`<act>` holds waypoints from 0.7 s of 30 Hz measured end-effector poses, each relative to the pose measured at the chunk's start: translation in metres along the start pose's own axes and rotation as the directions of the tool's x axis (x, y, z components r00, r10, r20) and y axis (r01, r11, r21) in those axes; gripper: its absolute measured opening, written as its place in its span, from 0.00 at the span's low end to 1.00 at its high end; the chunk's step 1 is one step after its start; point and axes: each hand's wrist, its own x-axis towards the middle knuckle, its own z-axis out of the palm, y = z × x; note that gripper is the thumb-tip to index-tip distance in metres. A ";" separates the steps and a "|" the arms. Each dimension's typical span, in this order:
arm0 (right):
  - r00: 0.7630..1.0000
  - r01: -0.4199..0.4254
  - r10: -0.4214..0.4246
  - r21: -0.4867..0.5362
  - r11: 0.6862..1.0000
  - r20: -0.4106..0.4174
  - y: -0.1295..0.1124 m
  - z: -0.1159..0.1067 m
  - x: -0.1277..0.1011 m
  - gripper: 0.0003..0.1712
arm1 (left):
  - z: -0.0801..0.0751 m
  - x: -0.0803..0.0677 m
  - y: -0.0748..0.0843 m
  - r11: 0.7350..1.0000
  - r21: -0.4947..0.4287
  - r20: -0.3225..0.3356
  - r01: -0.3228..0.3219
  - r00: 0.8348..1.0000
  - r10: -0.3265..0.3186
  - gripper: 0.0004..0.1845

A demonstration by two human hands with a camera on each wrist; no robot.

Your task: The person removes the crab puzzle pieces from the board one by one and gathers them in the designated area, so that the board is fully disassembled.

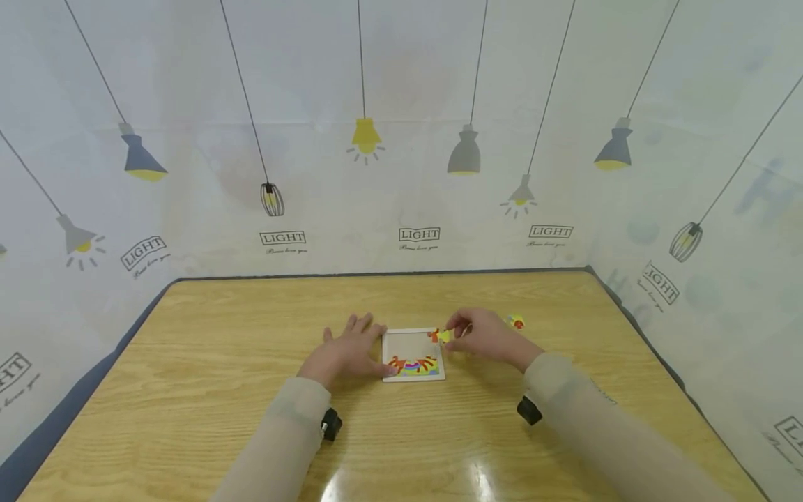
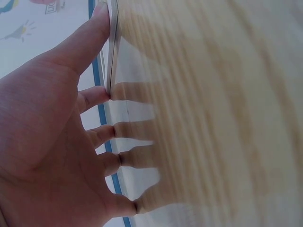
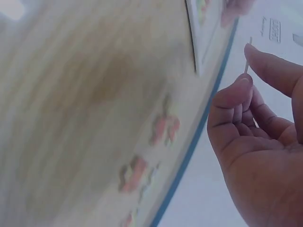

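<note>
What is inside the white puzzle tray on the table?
Inside the puzzle tray, colourful pieces fill the near part; the far part is bare. The right hand holds a yellow piece over its far corner, hiding that spot.

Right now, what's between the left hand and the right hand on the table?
In the head view, the puzzle board lies between them. The left hand rests at its left edge; the right hand pinches a yellow puzzle piece over its upper right corner.

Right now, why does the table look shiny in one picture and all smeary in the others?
Head view: sharp, with white glare on the table near its front edge. Left wrist view: wood grain streaked by blur, the left hand clear, its fingers mirrored in the glossy top. Right wrist view: table very smeared, the right hand sharper.
</note>
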 end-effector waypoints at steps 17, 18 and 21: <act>0.998 0.023 -0.025 -0.050 0.999 -0.049 0.026 -0.062 -0.021 0.25 | 0.007 0.010 -0.010 0.999 -0.037 0.006 0.015 1.000 -0.015 0.54; 0.999 0.022 -0.024 -0.033 0.999 -0.044 0.028 -0.064 -0.022 0.25 | 0.006 0.010 -0.010 0.999 -0.037 0.008 0.016 1.000 -0.016 0.54; 0.999 0.026 -0.026 -0.011 1.000 -0.041 0.035 -0.071 -0.027 0.25 | 0.004 0.006 -0.006 0.999 -0.033 0.010 0.017 1.000 -0.017 0.53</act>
